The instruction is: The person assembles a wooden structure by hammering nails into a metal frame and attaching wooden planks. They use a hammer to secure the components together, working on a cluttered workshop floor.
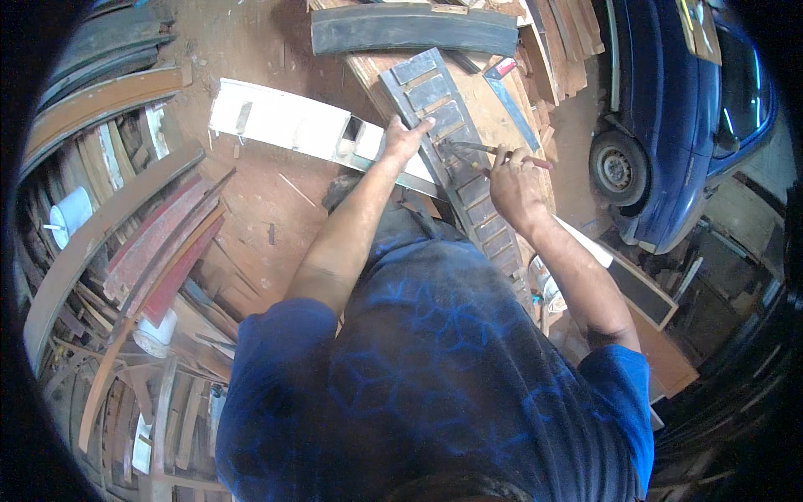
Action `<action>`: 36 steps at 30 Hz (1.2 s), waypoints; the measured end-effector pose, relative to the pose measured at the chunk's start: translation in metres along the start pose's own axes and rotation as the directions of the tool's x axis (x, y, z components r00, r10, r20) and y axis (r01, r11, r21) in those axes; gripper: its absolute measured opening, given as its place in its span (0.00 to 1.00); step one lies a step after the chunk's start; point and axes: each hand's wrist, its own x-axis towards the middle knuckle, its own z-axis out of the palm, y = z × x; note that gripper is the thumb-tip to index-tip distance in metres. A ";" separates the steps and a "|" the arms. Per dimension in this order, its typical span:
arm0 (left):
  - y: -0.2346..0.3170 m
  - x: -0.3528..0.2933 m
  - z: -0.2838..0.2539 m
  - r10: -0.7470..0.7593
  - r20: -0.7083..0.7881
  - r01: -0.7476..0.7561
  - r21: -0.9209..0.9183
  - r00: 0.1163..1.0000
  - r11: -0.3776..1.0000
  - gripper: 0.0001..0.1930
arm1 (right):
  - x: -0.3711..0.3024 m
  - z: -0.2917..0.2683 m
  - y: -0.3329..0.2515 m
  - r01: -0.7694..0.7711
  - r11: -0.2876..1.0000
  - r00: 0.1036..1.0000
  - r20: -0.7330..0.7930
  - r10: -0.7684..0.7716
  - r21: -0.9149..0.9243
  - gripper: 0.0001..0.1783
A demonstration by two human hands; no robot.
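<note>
A long dark board (447, 109) with a row of rectangular slots or recesses lies slantwise across the workbench (477, 79). My left hand (404, 140) grips its left edge, thumb stretched over the top and the other fingers mostly hidden. Over the board's right side, my right hand (516, 186) is closed around a slender tool (473, 146) with a dark pointed blade and a reddish handle end. A thin pencil-like stick also shows by those fingers. The blade's tip meets or hovers just above the slotted face; I cannot tell which. A blue angled square (512, 105) rests on the bench beyond my right hand.
A curved dark board (414, 32) lies across the far end. Left of the bench, a long white panel (280, 121) extends outward. Curved wooden pieces (125, 222) are piled at left. A blue car (661, 109) stands at right, beyond stacked wood strips (565, 46).
</note>
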 end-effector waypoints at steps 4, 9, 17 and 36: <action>0.023 -0.017 0.006 0.013 -0.037 -0.013 -0.001 0.999 1.000 0.38 | 0.017 -0.010 -0.009 -0.079 0.995 0.995 0.055 0.082 -0.060 0.26; -0.004 -0.001 0.007 0.061 -0.077 -0.060 0.023 0.995 0.998 0.39 | 0.031 -0.038 -0.014 0.088 0.957 0.984 0.173 -0.040 -0.277 0.23; -0.001 -0.003 0.007 0.081 -0.079 -0.079 0.030 0.994 0.996 0.41 | 0.074 -0.092 -0.010 0.078 0.995 0.845 0.526 -0.096 0.056 0.17; -0.012 -0.007 0.008 0.125 -0.081 -0.123 0.025 0.989 0.992 0.34 | -0.039 0.159 -0.079 -0.160 0.497 0.961 0.019 0.276 0.853 0.25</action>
